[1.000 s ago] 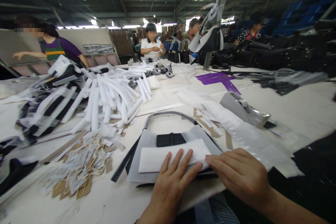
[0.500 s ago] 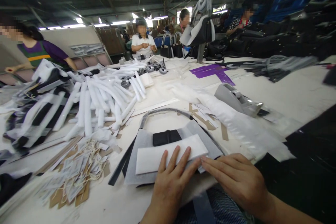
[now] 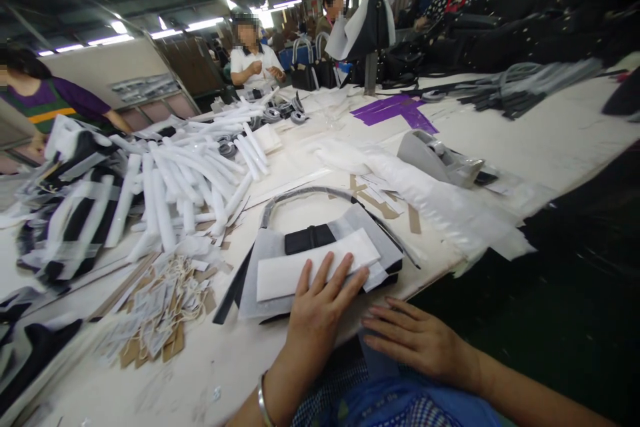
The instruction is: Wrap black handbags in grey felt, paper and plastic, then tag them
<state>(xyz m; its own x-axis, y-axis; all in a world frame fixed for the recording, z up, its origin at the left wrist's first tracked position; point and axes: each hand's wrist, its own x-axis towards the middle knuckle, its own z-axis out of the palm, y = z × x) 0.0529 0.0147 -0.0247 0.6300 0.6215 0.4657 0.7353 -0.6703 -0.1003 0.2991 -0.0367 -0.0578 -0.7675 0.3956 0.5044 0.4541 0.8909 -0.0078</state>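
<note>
My left hand [image 3: 323,303] lies with spread fingers on a folded white foam sheet [image 3: 280,277]. That sheet rests across the front of a black handbag [image 3: 310,237], whose body is largely covered by pale wrapping paper [image 3: 253,303]. The bag lies on the table, its wrapped handle [image 3: 305,192] arching away from me and dark straps at its sides. Just off the table's near edge is my right hand [image 3: 415,340], fingers stretched out and holding nothing, apart from the bag.
Left of the bag lie paper tags with strings [image 3: 163,313] and a heap of white foam tubes [image 3: 183,183]. A plastic-wrapped roll [image 3: 425,193], a grey tape dispenser [image 3: 440,159] and purple strips [image 3: 395,112] lie beyond it. A co-worker [image 3: 255,57] sits across the table.
My right hand has drawn back from the bag's right corner, down towards my lap. The left hand stays on the foam sheet. My view has shifted and tilted.
</note>
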